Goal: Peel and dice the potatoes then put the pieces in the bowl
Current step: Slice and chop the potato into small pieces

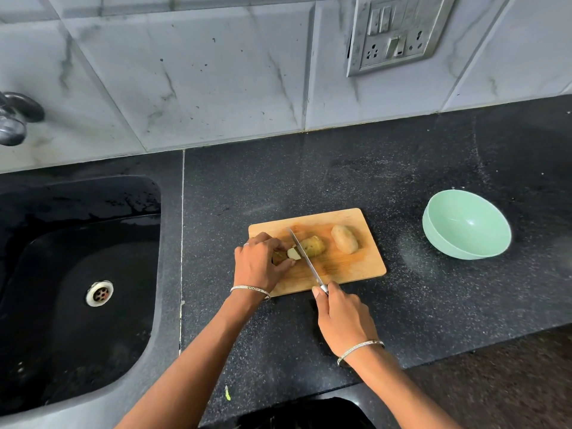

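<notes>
Looking down, you've got the black speckled counter [402, 187] filling most of the view, w/ a dark sink [77, 274] set in on the left; its near edge is cut off by the frame. Wall tiles run behind, w/ a switch plate [399, 32] upper right and a tap [15, 119] only partly in view at the left edge.

Next down in size: the mint bowl [467, 224] sits on the counter right of the board, well apart from it; nothing visible inside. The wooden cutting board [349, 267] lies centre.

Your left hand [260, 264] is curled over a piece of potato at the board's left end, pinning it; most of what's under the palm is hidden, only a pale cut piece [293, 253] peeks out by the fingertips. Your right hand [343, 320] is clenched round the knife [305, 255] handle, which is covered by the grip. The blade lies across the cut potato [314, 246], btwn the pale piece and the bigger part. That bigger part shows patchy skin; can't tell how much is peeled.

A whole potato [344, 239] rests just right of it, on the board, untouched.
</notes>
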Tool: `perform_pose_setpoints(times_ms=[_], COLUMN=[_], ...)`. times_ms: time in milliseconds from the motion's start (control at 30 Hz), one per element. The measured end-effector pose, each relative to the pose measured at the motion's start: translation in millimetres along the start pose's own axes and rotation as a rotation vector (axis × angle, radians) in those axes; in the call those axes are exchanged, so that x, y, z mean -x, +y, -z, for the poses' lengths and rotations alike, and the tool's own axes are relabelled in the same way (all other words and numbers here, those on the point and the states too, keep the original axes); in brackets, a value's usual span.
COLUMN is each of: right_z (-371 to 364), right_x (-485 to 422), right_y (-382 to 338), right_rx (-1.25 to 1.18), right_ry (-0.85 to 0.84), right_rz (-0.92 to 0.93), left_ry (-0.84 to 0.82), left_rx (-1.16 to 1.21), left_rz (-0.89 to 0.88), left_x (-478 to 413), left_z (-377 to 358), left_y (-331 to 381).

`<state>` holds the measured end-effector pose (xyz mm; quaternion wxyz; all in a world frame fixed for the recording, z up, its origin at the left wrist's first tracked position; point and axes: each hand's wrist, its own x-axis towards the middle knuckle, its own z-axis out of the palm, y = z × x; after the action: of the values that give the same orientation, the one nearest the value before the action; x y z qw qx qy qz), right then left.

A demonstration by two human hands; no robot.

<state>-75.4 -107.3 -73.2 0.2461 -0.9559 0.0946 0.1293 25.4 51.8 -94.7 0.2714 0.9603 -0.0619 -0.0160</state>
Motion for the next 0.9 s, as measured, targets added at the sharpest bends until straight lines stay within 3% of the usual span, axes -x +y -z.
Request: perform_pose_setpoints(times_ms=[700,900], right_z=[2,7], right_x=[5,-7], right_y=[-9,-17], right_rx=[0.101,0.067], right_ry=[0.009,-0.080], right_rz=[0.004,-0.074], left_ry=[0.006,-0.005], left_rx=[-0.042,0.033], left_rz=[0.030,0.057], left_x=[-3,-5], left_z=[-2,-2], left_y=[0,1])
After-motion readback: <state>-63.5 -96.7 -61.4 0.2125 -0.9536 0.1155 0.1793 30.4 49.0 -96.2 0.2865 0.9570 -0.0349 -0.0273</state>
